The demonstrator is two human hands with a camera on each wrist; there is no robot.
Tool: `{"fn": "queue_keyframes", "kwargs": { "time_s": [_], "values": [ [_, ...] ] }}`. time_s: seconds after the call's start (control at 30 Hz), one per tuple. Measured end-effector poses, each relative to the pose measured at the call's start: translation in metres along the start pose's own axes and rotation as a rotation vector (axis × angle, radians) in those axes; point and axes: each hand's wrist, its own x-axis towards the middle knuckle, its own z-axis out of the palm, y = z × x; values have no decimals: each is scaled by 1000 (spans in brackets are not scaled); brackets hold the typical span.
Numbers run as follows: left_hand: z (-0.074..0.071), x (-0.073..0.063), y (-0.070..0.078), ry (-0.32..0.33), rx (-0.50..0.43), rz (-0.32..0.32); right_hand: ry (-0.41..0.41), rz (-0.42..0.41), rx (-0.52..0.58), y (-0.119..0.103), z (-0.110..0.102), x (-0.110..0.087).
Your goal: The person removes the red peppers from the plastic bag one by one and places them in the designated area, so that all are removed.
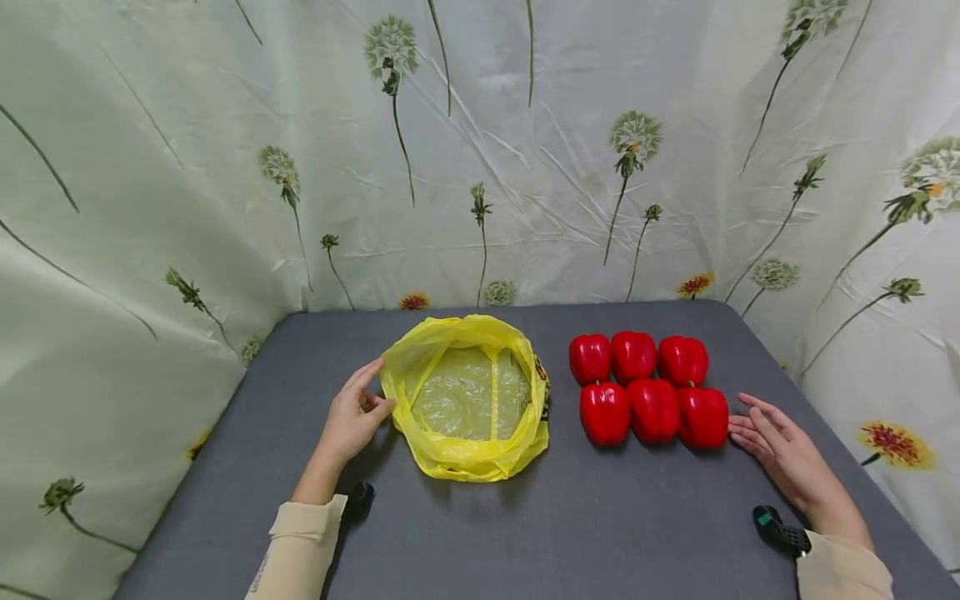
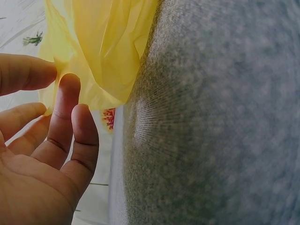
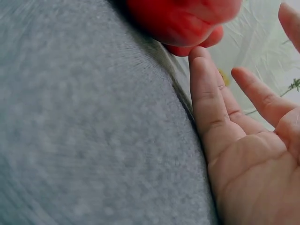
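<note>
A yellow plastic bag (image 1: 480,462) stands on the dark grey table with its mouth spread wide; its see-through bottom shows inside. My left hand (image 1: 358,417) is at the bag's left side. Its thumb and fingertips touch the outside of the thin yellow wall (image 2: 103,51), fingers loosely bent. Several red bell peppers (image 1: 655,411) lie in two rows to the right of the bag. Beside the nearest right one (image 1: 703,417) rests my right hand (image 1: 783,458), palm turned inward and fingers extended. In the right wrist view its fingertips are at the red pepper (image 3: 187,21); contact is hard to tell.
The grey table (image 1: 570,533) ends at a pale curtain (image 1: 517,167) printed with dandelions, which hangs behind it and along both sides. A black device is strapped at each wrist, under beige sleeves (image 1: 303,537).
</note>
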Motion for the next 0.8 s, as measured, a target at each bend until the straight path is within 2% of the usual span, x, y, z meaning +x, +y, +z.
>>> {"fn": "queue_keyframes", "kwargs": {
  "time_s": [0.3,0.43,0.6,0.8],
  "values": [
    [-1,-3,0,-16,2,-6,13,7,-58,2,1,-2],
    [-1,-4,0,-32,-7,3,47,36,-143,-1,5,-5],
    [-1,-5,4,-33,-8,36,71,59,-212,-11,10,-8],
    [-4,-8,16,16,52,100,112,11,-303,-31,16,-6]
  ]
}}
